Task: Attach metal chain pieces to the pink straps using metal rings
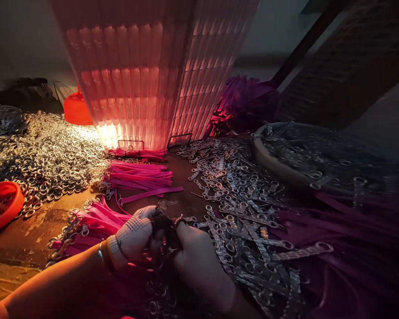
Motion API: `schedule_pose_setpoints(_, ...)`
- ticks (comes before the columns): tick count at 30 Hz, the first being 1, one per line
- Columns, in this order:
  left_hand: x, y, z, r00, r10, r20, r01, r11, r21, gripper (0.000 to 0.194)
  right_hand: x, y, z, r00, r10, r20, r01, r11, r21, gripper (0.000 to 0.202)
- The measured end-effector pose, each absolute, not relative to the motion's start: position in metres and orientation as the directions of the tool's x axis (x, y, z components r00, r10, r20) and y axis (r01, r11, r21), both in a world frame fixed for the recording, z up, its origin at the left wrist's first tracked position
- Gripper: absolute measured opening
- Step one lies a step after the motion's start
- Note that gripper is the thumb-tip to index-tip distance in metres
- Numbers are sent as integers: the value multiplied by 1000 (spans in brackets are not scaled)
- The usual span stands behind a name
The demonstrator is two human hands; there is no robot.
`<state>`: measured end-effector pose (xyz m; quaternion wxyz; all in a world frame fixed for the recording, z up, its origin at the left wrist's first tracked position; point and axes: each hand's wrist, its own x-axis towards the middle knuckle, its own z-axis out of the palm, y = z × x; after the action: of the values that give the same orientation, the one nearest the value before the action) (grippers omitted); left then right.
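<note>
My left hand (pixel 134 235), in a white dotted glove with a bracelet at the wrist, is closed at the lower middle. My right hand (pixel 196 257) is closed close beside it, its thumb on top. Between them is a dark bundle (pixel 166 230), too dim to make out. Pink straps (pixel 103 217) with metal rings lie just left of my left hand. Another stack of pink straps (pixel 141 175) lies beyond both hands. Metal ring pieces (pixel 252 230) are heaped to the right of my right hand.
A large heap of metal rings (pixel 53 150) lies under a red lamp (pixel 78 108) at left, near a red bowl (pixel 6 204). A ribbed translucent panel (pixel 133 79) stands behind. At right are a wide basin (pixel 272 159) and purple straps (pixel 359 248).
</note>
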<state>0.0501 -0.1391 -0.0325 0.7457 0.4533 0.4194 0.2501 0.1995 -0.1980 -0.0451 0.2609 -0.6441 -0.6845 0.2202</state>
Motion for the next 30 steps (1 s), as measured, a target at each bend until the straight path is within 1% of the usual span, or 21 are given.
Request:
schedule_pose_setpoints(1,57,-131,-32,539,745,-392,28,449,893,7,203,-198,-49,11,998,59,741,32,-670,11)
schedule_pose_setpoints(2,64,-121,-32,568,730,-379,87,405,910,6,207,-198,-53,63,997,47,712,-12,-702,13)
schedule_pose_setpoints(3,73,-108,-33,600,711,-367,201,309,929,11,212,-198,-58,124,991,45,682,-52,-729,14)
schedule_pose_setpoints(4,83,-94,-34,625,693,-360,348,166,923,16,218,-198,-63,194,979,57,655,-86,-751,16)
schedule_pose_setpoints(5,94,-79,-35,636,686,-354,485,2,874,20,223,-198,-68,268,960,81,625,-109,-773,19)
schedule_pose_setpoints(6,107,-64,-38,632,695,-344,598,-156,786,22,228,-198,-73,336,935,111,586,-116,-802,22)
schedule_pose_setpoints(7,121,-50,-42,616,717,-327,670,-258,697,20,232,-199,-77,384,914,135,539,-103,-836,25)
schedule_pose_setpoints(9,149,-28,-53,584,754,-301,732,-329,596,14,237,-200,-83,407,901,152,434,-44,-900,32)
schedule_pose_setpoints(10,161,-21,-59,568,766,-301,746,-325,581,13,238,-200,-84,391,908,149,390,-18,-921,35)
schedule_pose_setpoints(12,180,-14,-70,548,778,-307,766,-319,558,19,239,-201,-84,340,931,136,356,7,-935,35)
schedule_pose_setpoints(14,186,-12,-77,549,775,-315,764,-311,566,25,239,-200,-80,310,942,130,383,1,-924,35)
schedule_pose_setpoints(15,184,-13,-78,555,768,-320,757,-308,577,23,240,-199,-78,297,946,132,405,1,-914,35)
schedule_pose_setpoints(17,169,-16,-74,577,742,-342,737,-292,610,10,242,-196,-71,263,956,128,447,-3,-894,35)
schedule_pose_setpoints(18,158,-19,-70,589,724,-359,725,-278,630,7,243,-195,-68,242,962,123,466,-4,-885,35)
schedule_pose_setpoints(20,129,-30,-57,614,681,-398,696,-231,680,15,242,-192,-64,198,972,126,525,3,-851,33)
schedule_pose_setpoints(22,97,-48,-42,640,634,-435,618,-87,781,23,238,-189,-60,162,976,148,621,16,-783,29)
schedule_pose_setpoints(23,81,-58,-35,651,611,-450,536,49,843,22,234,-187,-58,138,978,160,676,25,-737,27)
schedule_pose_setpoints(25,55,-80,-23,652,611,-450,358,275,892,17,224,-185,-53,69,986,150,777,41,-628,25)
schedule_pose_setpoints(26,45,-90,-20,641,627,-443,294,332,896,17,218,-184,-51,25,991,132,821,55,-569,24)
schedule_pose_setpoints(28,31,-108,-16,613,666,-425,269,330,905,25,207,-184,-45,-63,993,102,894,102,-435,22)
schedule_pose_setpoints(30,25,-119,-18,607,675,-419,315,280,907,32,198,-184,-41,-137,987,87,940,157,-302,22)
